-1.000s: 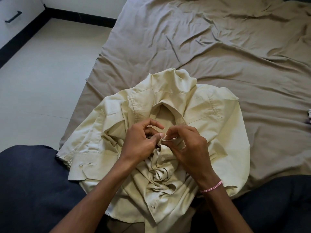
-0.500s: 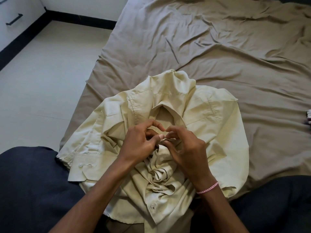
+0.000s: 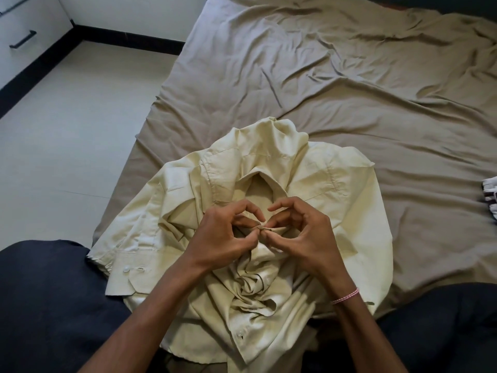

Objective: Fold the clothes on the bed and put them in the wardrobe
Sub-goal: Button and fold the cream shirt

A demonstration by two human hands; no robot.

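Note:
A pale cream button-up shirt (image 3: 347,211) lies crumpled on the near edge of the bed (image 3: 336,76), collar pointing away from me. My left hand (image 3: 223,238) and my right hand (image 3: 304,238) meet over the shirt's front just below the collar. Thumb and fingertips of both pinch the two front edges together at one small spot. A cuff with white buttons lies at the shirt's lower left. Below my hands the front of the shirt is bunched into folds.
The bed has a wrinkled brown sheet. A white and dark piece of cloth (image 3: 490,195) peeks in at the right edge. Pale tiled floor (image 3: 67,130) lies to the left, with a white drawer unit (image 3: 24,30) at top left. My dark-trousered knees frame the shirt.
My hands stay pinched at the same spot on the shirt front; the fingers have shifted slightly and the index fingers arch higher. The shirt has not moved.

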